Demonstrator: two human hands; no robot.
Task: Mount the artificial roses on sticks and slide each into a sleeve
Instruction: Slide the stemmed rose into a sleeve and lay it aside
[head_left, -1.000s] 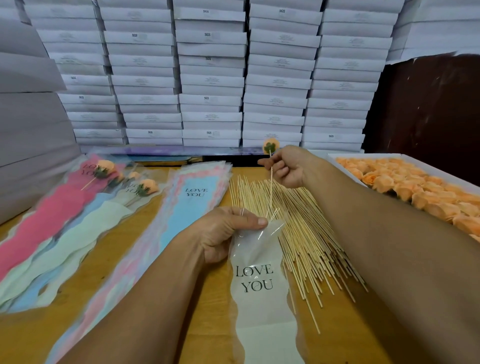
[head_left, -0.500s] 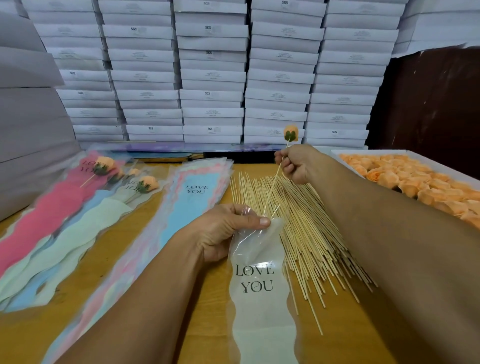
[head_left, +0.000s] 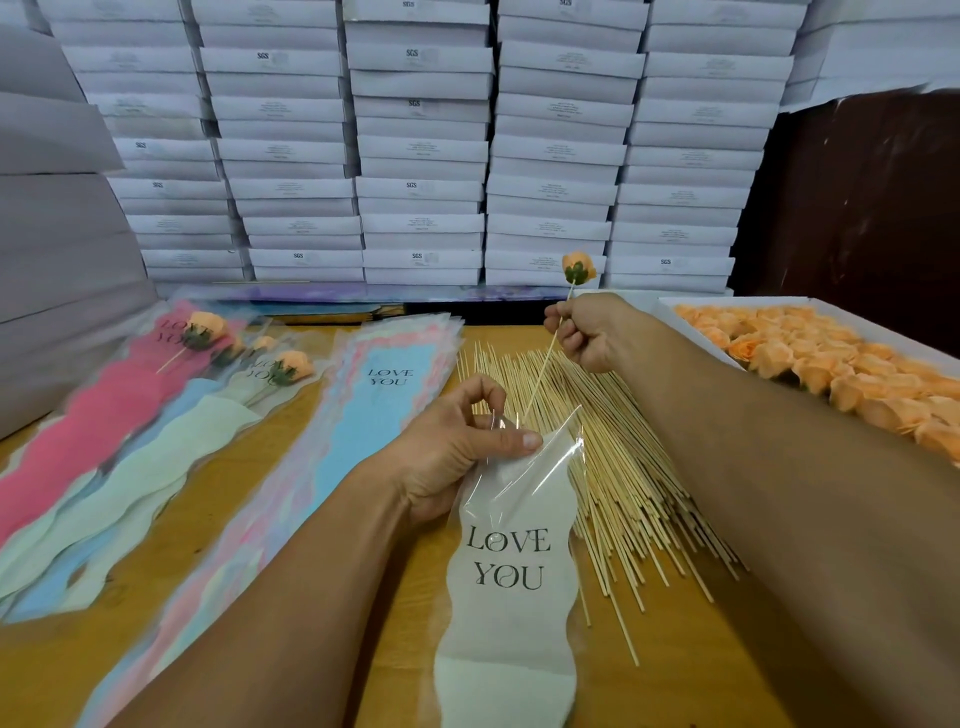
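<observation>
Wooden bench (head_left: 332, 613), holding: one white "LOVE YOU" sleeve (head_left: 511, 566), clear at its mouth, lying lengthwise toward the viewer, its near end cut off by the lower frame edge. Left hand (head_left: 457, 457): thumb and fingers pinch the sleeve's clear mouth and hold it up off the bench. Right hand (head_left: 587, 330): fingers clenched around one stick (head_left: 543, 371) carrying one peach artificial rose (head_left: 578, 268) at its upper end; the stick slants down to the left, its lower tip at the sleeve mouth; whether the tip has entered cannot be made out. Loose sticks (head_left: 613, 467): one spread pile beside the sleeve on the right, too many to count. Tray (head_left: 670, 312) of peach rose heads (head_left: 831, 374) at right: packed in rows, count unclear, far side cut off by the frame. Stack of empty sleeves (head_left: 363, 415), top one blue with a pink edge: number of layers not readable. Finished sleeved roses (head_left: 208, 332) at left: three blooms plainly visible, a fourth small one partly hidden; pink, pale green and blue sleeves overlap and are blurred. White flat boxes (head_left: 421, 156) behind: five columns in full view, more cut off at both sides.
</observation>
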